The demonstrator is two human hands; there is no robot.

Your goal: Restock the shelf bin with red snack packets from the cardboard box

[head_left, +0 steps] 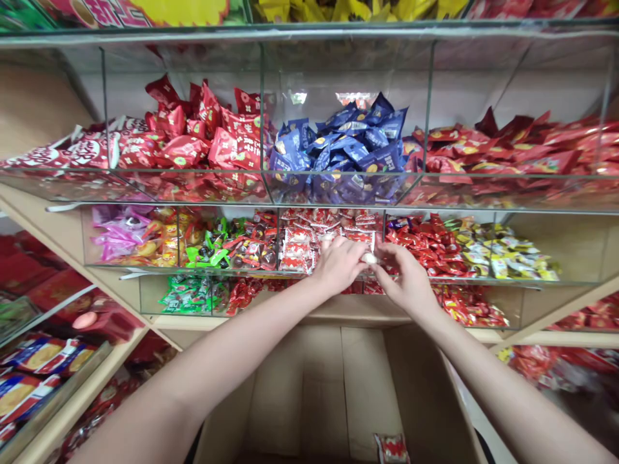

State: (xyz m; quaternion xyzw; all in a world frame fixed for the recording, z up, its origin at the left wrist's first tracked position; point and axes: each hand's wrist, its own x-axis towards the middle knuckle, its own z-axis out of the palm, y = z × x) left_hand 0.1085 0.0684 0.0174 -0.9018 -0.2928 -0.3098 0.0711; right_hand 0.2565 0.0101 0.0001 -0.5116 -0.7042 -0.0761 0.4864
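Both my hands reach into the middle clear bin (333, 274) of the second shelf, which holds several red-and-white candy packets (302, 248). My left hand (338, 263) is curled with its fingers closed at the bin's front edge. My right hand (405, 278) pinches a small white wrapped candy (369, 258) between fingertips, touching the left hand's fingers. Whether the left hand also grips the candy I cannot make out.
An open cardboard box (333, 386) sits below my arms with one red packet (391, 448) at its bottom. Above, clear bins hold red packets (203, 138), blue packets (343, 148) and more red ones (512, 154). Neighbouring bins hold pink, green and yellow sweets. Shelves of snacks stand left.
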